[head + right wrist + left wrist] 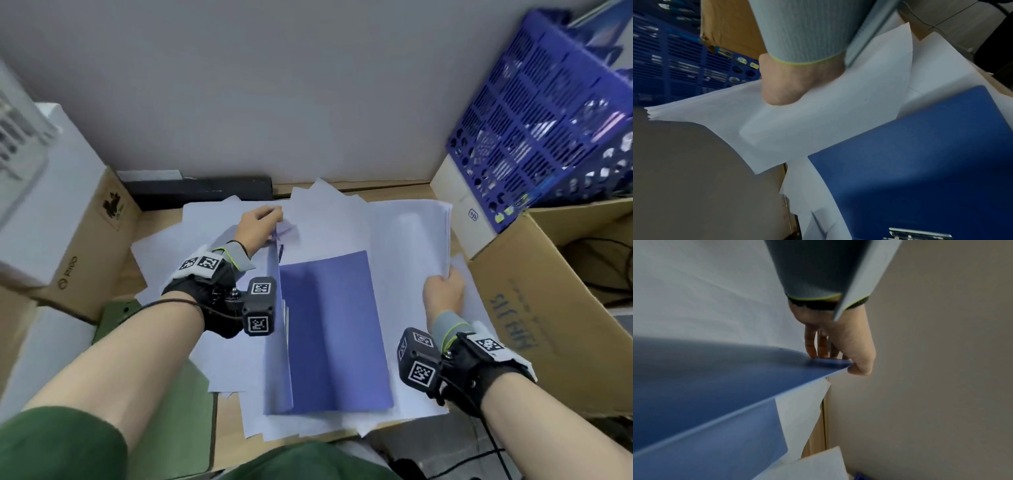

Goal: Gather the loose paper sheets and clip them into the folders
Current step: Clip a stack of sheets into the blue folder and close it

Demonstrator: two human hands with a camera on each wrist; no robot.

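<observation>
Paper stack (407, 236) — right hand (443, 291); folder (329, 329) — left hand (258, 226)

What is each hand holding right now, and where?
Left hand pinches the blue folder cover's top corner; right hand grips the paper stack at its near edge.

Legible marks are few. The brown carton (80, 240) at left carries a black pictogram and a short logo near its lower corner, too blurred to spell. The carton (534, 308) at right bears blue handwritten characters, unreadable. The white box (469, 212) shows a small blue emblem. Wrist cameras (259, 305) bear square black-and-white coded tags.
</observation>
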